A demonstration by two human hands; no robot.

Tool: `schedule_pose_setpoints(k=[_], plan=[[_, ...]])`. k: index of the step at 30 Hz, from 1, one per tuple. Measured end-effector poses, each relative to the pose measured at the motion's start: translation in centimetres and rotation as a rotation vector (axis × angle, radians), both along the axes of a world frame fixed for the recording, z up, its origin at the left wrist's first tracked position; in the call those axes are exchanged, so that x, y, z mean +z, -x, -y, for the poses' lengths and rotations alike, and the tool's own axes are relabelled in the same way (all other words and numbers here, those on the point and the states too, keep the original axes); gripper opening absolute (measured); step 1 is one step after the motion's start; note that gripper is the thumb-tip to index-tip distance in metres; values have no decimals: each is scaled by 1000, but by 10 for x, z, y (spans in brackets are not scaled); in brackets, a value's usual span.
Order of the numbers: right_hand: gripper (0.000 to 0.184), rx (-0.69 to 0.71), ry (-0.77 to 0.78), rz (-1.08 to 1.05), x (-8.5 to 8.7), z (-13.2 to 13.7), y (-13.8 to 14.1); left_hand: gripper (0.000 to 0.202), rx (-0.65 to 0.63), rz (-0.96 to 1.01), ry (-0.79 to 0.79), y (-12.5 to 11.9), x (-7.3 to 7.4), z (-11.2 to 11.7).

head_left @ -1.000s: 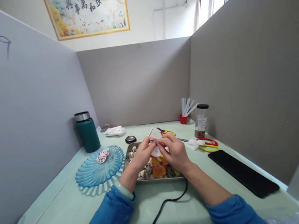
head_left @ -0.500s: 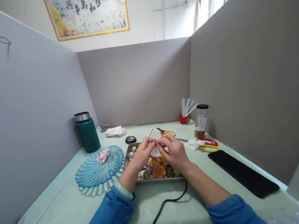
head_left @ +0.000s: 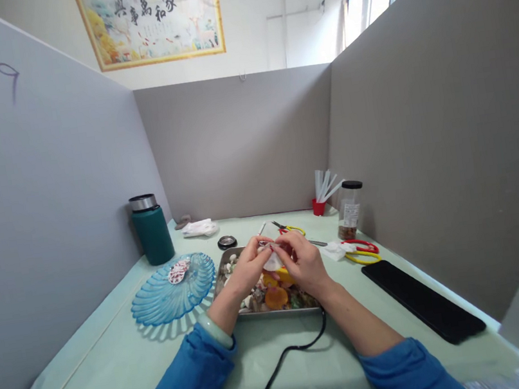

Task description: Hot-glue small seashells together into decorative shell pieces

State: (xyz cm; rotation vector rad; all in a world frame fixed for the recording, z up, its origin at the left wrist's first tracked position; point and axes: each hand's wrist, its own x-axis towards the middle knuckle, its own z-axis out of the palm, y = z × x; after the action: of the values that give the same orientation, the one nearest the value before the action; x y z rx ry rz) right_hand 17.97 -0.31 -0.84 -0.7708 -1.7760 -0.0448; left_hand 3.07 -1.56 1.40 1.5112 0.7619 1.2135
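Note:
My left hand and my right hand meet above a metal tray. The fingertips of both pinch a small white rounded piece, thin-looking and partly covered by the fingers; its exact kind I cannot make out. Below the hands, the tray holds shell-like pieces, with an orange round one near its front side and white ones toward the left. Part of the tray's contents is hidden under my hands.
A blue scalloped plate bearing a red-and-white speckled piece lies left, before a green bottle. Scissors, a black phone-like slab, a clear jar and a red cup of white sticks stand right. A black cable runs frontward.
The fingers have shifted slightly around the white piece, and the right fingertips have moved a little. A thin pale edge now shows above the hands. Everything else stays in place.

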Motion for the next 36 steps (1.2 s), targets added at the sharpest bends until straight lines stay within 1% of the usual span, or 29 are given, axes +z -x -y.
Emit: schedule_pose_setpoints(k=[5,12,17,23,29,36], plan=[[8,12,8,7,0,1,0,28,15,-14,-12,0,0,1],[8,56,80,-106,0,-1,-2,28,54,18,-36,0,-2,-3],[14,45,104,-83,0,-2,-3,30,45,27,-23,1,-3,-4],[13,78,113,-85,0,0,-3,31,57,23,-30,1,-4,-4],[14,88,110,-59,0,0,-4,25,41,54,-52,2,-4,-6],[15,99,108,-43,0,-1,-4,27,53,64,-48,1,-5,-8]])
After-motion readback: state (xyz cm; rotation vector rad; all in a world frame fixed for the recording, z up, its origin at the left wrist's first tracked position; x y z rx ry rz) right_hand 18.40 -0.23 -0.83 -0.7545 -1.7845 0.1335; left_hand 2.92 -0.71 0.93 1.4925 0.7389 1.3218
